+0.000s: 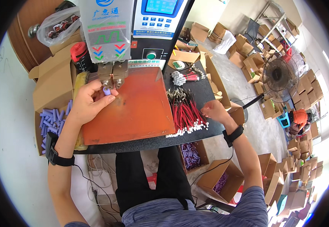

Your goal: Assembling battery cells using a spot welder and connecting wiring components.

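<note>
My left hand (90, 103) is closed around a small purple battery cell (106, 91), pinched between thumb and fingers. It holds the cell right below the two metal electrodes (112, 75) of a spot welder (106, 47). From this view I cannot tell whether the cell touches them. An orange-brown board (138, 113) lies beneath that hand. At the right, my right hand (214, 111) has its fingers curled together beside a spread of red and black wire leads (185, 113) with white connectors. Whatever those fingers may hold is hidden.
A carton (53, 77) of purple cells (51, 123) stands left of the black table (145, 142). A white-tipped wire bundle (187, 76) lies farther back. Cartons (221, 181) hold cells below. A fan (280, 73) stands at right; another person (299, 119) is far off.
</note>
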`<state>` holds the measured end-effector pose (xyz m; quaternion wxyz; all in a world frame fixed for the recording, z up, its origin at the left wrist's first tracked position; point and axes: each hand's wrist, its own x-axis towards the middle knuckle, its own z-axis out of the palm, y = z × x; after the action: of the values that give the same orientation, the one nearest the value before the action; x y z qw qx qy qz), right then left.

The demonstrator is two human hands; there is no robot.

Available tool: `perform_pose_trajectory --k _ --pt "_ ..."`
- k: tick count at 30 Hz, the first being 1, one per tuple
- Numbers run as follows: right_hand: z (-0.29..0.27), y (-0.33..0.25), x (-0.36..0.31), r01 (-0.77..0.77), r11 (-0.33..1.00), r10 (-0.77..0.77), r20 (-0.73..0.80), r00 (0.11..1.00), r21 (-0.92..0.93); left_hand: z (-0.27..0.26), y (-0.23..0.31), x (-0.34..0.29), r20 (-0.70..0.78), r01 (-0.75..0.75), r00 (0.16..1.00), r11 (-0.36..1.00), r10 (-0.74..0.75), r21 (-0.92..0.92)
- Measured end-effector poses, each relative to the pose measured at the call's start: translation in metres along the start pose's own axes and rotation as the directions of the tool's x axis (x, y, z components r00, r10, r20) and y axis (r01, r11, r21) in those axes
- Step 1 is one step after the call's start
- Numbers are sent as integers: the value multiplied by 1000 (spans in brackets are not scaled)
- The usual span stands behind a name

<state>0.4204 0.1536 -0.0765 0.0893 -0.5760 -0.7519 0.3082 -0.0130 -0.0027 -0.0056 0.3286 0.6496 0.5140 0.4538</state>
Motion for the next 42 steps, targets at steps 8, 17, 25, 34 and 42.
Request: perform_pose_trajectory --k 8,17,25,34,42 --pt "-30 -34 -15 -57 943 36 70 997 329 0 3 0 -13 19 1000 999 -18 41" --pt "-42 -37 -21 165 816 -331 -214 919 -554 2 12 -1 58 -102 994 985 95 142" --pt "-20 -155 -42 436 848 -529 -460 713 -300 3 4 -3 25 -121 993 989 119 91" --pt "51 -233 -24 683 717 -637 -266 723 140 5 -1 5 -11 -365 920 869 391 335" --pt "83 -241 -15 650 681 -568 -318 759 337 6 4 5 -24 -336 936 913 351 233"
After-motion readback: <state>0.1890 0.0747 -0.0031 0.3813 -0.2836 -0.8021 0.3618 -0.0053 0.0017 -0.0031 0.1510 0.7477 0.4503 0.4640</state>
